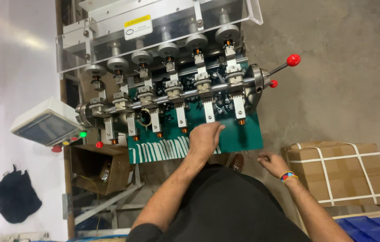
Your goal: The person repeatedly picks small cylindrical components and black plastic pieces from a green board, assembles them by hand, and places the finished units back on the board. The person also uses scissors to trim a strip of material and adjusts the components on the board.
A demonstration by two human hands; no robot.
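— Six steel winding spindles (172, 92) stand in a row on the machine, each with a small copper-coloured coil at its tip, like the one at the far right (241, 121). Wound already?

— They look wound, I'd judge; none is taken off yet.

— The hands?

— From the head view, the left hand (205, 139) lies on the green rubber mat (244, 136) just below the spindles, fingers bent downward; whether they pinch anything I cannot tell. The right hand (271, 162) hangs beside the mat, loosely curled, holding nothing visible.

— Around them?

— A strapped brown cardboard box (340, 172) on the right, a red-knobbed lever (292, 60) above, a grey control panel (46, 123) on the left.
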